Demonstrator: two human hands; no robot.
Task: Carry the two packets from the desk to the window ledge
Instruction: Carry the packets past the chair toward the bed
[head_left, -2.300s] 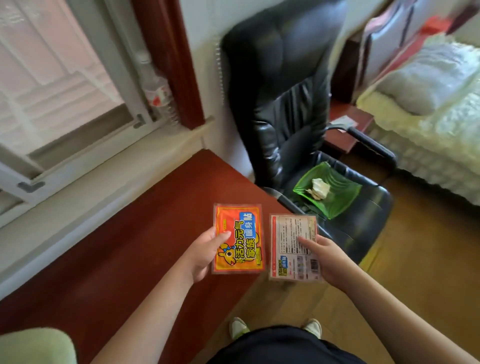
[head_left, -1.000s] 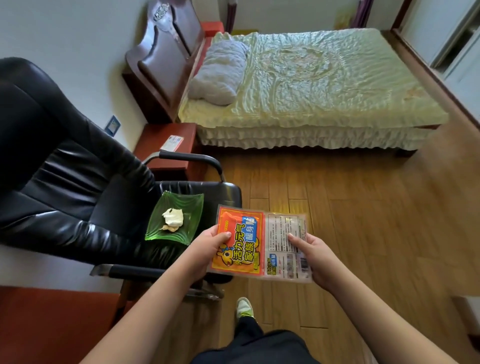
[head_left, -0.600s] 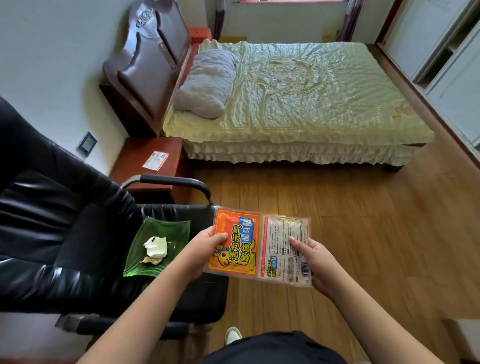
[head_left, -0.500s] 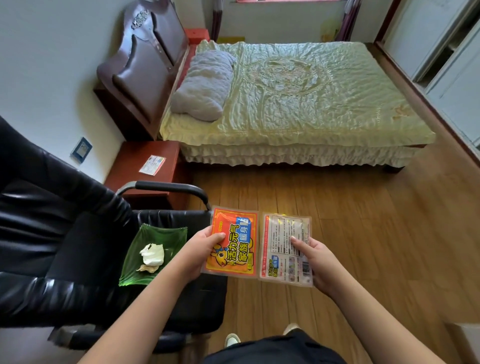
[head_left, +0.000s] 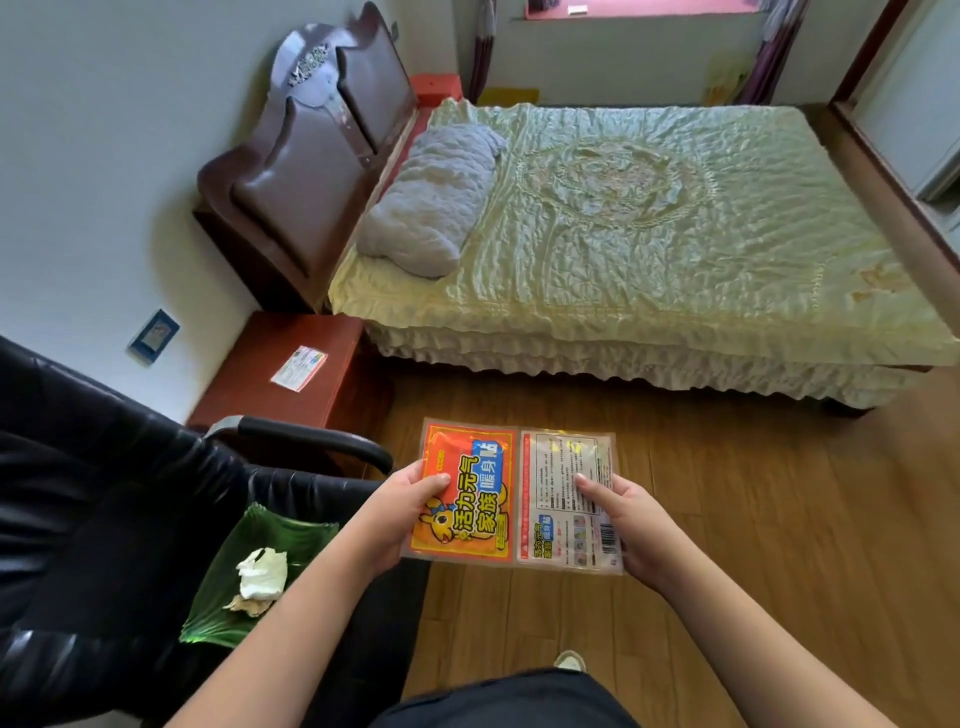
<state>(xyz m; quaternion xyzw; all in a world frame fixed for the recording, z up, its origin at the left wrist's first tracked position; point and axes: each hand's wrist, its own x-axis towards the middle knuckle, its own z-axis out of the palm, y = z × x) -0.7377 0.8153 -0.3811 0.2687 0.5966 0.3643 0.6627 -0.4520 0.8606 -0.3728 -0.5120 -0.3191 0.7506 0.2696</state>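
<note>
My left hand (head_left: 395, 512) grips an orange packet (head_left: 467, 499) with a blue label and a cartoon animal, thumb on its front. My right hand (head_left: 631, 525) holds a pale packet (head_left: 563, 483) showing its printed back with small text and a barcode. Both packets are held flat, side by side with their inner edges touching, above the wooden floor. A pink window ledge (head_left: 639, 8) shows at the far top of the room, beyond the bed. The desk is out of view.
A black leather office chair (head_left: 98, 493) stands at my left with a green dish (head_left: 249, 577) of crumpled paper on its seat. A red nightstand (head_left: 280, 369) and a bed (head_left: 649, 223) with a green cover lie ahead. Wooden floor (head_left: 753, 519) stretches to the right.
The view has turned from the desk and near window towards the bed and far wall. The two packets stay in my hands and have come together, edge to edge.
</note>
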